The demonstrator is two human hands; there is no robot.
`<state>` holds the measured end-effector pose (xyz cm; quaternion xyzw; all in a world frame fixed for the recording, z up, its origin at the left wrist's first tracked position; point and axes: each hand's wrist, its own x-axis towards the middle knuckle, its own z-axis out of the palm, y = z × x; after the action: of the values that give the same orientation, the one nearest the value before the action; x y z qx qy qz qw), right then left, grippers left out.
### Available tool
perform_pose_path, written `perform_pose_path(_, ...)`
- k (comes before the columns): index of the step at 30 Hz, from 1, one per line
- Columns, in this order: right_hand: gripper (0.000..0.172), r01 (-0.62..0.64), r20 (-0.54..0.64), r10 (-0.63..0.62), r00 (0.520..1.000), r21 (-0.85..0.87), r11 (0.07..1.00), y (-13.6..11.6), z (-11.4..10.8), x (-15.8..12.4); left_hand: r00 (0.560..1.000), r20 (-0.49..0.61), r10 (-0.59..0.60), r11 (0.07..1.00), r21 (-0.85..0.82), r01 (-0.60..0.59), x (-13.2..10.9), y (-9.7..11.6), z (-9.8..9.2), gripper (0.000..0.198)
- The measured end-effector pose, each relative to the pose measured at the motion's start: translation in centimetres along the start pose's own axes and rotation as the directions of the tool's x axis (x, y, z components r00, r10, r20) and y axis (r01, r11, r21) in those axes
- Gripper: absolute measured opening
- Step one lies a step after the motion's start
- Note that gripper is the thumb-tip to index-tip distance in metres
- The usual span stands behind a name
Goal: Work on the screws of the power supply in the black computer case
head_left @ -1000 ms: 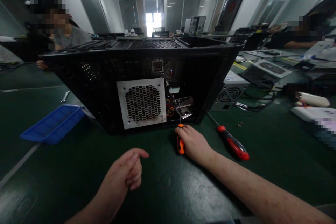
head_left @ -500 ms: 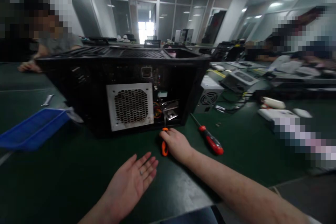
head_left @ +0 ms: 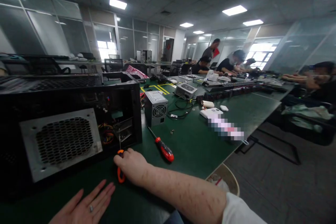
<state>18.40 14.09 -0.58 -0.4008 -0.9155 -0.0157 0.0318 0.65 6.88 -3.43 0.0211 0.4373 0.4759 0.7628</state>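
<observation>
Orange-handled screwdriver (head_left: 120, 168) is gripped in the right hand (head_left: 132, 166), the fingers being clenched around the handle; its thin shaft is pointed up into the open corner of the black computer case (head_left: 68, 91), just beside the grey fan grille (head_left: 63, 143). The tool is held low at the near edge of the green table (head_left: 199, 147), right in front of the case. The left hand (head_left: 85, 208) is laid flat and palm up on the table, fingers released and spread — a tiny screw (head_left: 90, 208) is seen resting on them. Coloured wires (head_left: 106, 137) and metal brackets are visible inside the case next to the shaft.

A second screwdriver with a red handle (head_left: 163, 148) is left lying on the table to the right of the case, apart from both hands. Behind it a grey power supply box (head_left: 156, 106) is stood — black cables (head_left: 181, 108) are trailed beside it. A small white device (head_left: 211, 113) is placed further along. Other people are seated at the far end of the table.
</observation>
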Motion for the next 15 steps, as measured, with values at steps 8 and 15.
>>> perform_pose_path(8,0.024,0.171,-0.175,-0.131,0.976,0.237,0.956,-2.9,-2.7,-2.0,0.992,0.094,-0.084,0.991,-0.099,0.093,-2.1,-0.4,7.3,0.036)
perform_pose_path(15,0.015,0.321,-0.351,-0.225,0.909,0.245,0.915,-4.1,-1.6,-1.5,0.994,0.004,-0.109,0.962,-0.250,0.106,-2.8,-0.3,7.9,0.022)
